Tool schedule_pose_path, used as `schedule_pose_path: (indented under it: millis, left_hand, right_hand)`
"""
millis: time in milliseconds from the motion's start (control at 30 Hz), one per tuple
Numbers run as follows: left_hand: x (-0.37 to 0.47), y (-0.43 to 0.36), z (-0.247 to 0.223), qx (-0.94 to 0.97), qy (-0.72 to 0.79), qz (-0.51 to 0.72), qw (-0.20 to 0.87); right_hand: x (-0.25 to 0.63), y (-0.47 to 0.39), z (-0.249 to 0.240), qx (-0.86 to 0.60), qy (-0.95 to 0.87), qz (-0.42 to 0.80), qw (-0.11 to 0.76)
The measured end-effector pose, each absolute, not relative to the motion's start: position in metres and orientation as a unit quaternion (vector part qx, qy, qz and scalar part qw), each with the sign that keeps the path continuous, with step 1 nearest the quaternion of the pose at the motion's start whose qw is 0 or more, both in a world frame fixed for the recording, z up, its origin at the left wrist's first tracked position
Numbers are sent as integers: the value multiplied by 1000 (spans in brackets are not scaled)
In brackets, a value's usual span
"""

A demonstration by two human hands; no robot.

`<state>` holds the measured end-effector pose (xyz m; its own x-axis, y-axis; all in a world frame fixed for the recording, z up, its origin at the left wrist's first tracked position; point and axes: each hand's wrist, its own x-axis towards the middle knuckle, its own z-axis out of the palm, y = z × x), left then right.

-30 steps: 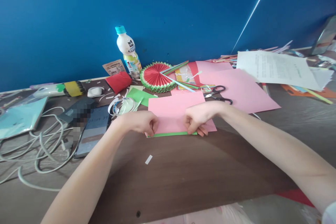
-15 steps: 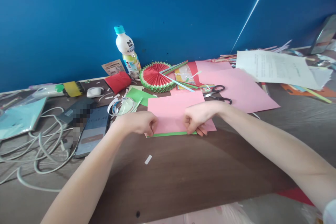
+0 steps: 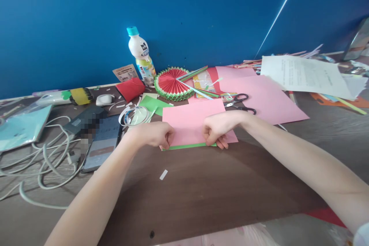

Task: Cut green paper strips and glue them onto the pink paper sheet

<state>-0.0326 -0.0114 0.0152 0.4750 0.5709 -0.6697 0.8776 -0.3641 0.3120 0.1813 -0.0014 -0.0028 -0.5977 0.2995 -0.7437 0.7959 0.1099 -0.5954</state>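
A pink sheet of paper lies on the table in front of me, with a narrow green paper strip along its near edge. At the strip's left end, my left hand is closed, its fingertips pinching the paper's edge. My right hand presses down near the strip's right end, fingers curled with the thumb against the edge. Another pink piece shows under the right hand. Just beyond that hand lie scissors with black handles.
Behind the sheet are a red and green folded paper fan and a bottle by the blue wall. To the left lie a phone, white cables and a tape roll. Larger pink paper and printed sheets lie right.
Both hands hold nearly the same place on the pink paper and green strip. The whole view has shifted very slightly.
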Motion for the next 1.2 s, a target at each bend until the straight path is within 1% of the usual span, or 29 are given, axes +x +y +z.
schedule_pose_path:
  millis: [500, 933, 1200]
  left_hand:
    - [-34, -11, 16, 789, 459, -227, 339]
    - [-35, -14, 18, 789, 474, -234, 313]
    - [-37, -11, 18, 793, 487, -239, 276]
  right_hand:
    - [182, 0, -5, 384, 709, -550, 220]
    - [182, 2, -6, 380, 704, -555, 227]
    - [184, 2, -7, 379, 699, -562, 229]
